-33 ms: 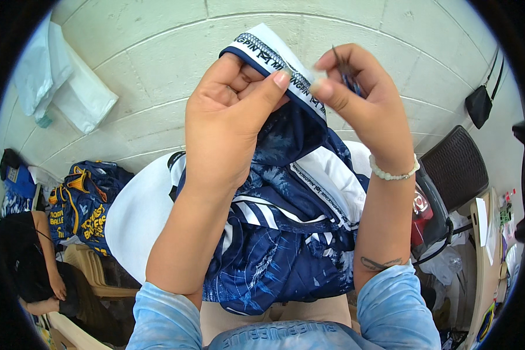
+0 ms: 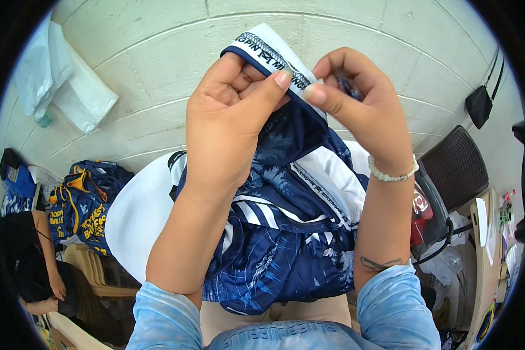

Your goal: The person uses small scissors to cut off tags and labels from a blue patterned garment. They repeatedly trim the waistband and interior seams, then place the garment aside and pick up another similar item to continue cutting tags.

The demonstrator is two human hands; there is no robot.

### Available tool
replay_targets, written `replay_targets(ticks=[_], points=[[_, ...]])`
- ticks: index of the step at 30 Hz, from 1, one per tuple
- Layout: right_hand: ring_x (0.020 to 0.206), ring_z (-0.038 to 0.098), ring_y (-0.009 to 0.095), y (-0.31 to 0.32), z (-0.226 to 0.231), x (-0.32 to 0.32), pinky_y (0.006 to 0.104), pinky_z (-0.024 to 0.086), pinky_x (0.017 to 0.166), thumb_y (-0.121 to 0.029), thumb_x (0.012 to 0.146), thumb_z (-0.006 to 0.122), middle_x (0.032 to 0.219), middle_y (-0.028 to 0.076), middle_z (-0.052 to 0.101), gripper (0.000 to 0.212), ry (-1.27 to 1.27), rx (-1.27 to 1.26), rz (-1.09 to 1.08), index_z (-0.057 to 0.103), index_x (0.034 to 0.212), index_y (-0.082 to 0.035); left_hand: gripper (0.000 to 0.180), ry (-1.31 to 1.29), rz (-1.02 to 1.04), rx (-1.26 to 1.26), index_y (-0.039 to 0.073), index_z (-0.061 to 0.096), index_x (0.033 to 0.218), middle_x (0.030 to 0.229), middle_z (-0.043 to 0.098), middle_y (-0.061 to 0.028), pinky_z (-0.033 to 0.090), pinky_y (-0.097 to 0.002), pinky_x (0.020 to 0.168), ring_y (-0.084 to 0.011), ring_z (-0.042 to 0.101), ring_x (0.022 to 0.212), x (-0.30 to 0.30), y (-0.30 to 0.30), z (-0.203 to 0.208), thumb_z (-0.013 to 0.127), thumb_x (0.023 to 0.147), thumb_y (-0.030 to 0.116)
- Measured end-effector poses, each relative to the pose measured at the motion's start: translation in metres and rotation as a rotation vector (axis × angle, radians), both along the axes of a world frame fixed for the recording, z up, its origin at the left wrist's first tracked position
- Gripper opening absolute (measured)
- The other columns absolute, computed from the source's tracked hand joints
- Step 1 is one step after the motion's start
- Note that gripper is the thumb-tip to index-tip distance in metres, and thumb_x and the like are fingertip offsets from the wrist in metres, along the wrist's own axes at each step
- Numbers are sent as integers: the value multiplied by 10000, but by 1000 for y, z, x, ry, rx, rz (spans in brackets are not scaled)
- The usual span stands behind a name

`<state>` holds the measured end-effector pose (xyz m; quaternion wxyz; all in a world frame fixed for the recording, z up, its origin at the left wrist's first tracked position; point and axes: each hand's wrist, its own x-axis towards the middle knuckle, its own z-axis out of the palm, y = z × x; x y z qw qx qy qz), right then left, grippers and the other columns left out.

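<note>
- We see our left hand (image 2: 227,122) raised in front of the wall, its fingers (image 2: 261,93) pinched on the white printed waistband (image 2: 269,51) of a navy patterned sports garment (image 2: 286,233).
- Our right hand (image 2: 356,102) meets it from the other side, thumb and forefinger closed on the same waistband edge; whether they also hold something thin there we cannot tell.
- The garment hangs from the two hands down onto our lap, its blue leaf-like print and white stripes bunched between the forearms.
- A pale beaded bracelet (image 2: 394,174) sits on our right wrist.
- Under the garment lies a white rounded surface (image 2: 137,216), bare on its left part.
- The room behind is a wall of large pale painted blocks (image 2: 157,52); a white plastic bag (image 2: 64,87) hangs on it at upper left and a small black pouch (image 2: 479,105) at upper right.
- At left, a heap of blue and yellow jerseys (image 2: 84,204) rests near a beige plastic chair (image 2: 93,268), with another person (image 2: 35,262) in dark clothing just beside it.
- At right stands a dark woven chair (image 2: 455,166), near a red item we cannot identify.
</note>
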<state>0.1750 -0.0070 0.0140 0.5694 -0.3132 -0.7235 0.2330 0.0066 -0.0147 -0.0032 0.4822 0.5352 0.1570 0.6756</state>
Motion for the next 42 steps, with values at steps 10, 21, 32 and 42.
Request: replay_targets(ticks=[10, 21, 32, 42], points=[[586, 375, 44, 0, 8, 28, 234, 292, 521, -135, 794, 758, 610, -53, 427, 240, -302, 16, -12, 558, 699, -43, 184, -221, 43, -142, 19, 563, 1058, 1000, 640, -71, 494, -340, 909, -170, 626, 946, -16, 33, -5, 648, 899, 54], [601, 373, 22, -16, 23, 78, 194, 266, 535, -183, 892, 652, 669, -67, 451, 150, -49, -54, -195, 635, 877, -35, 204, -363, 10, -115, 26, 530, 1072, 995, 637, -88, 535, -336, 845, -192, 644, 918, -26, 37, -2, 632, 896, 19], [707, 509, 28, 7, 0, 8, 180, 405, 618, -189, 891, 687, 798, -33, 596, 187, -166, -6, -40, 662, 982, -28, 102, -285, -158, -85, 50, 562, 997, 958, 638, -65, 517, -357, 803, -182, 620, 898, -35, 29, 4, 593, 926, 117], [720, 535, 36, 12, -5, -10, 179, 423, 643, -123, 878, 701, 773, -7, 629, 136, -99, 11, -36, 664, 924, -1, 319, -149, -234, -255, 39, 620, 956, 872, 639, -75, 547, -300, 784, -151, 626, 859, -18, 29, -3, 617, 950, 358]])
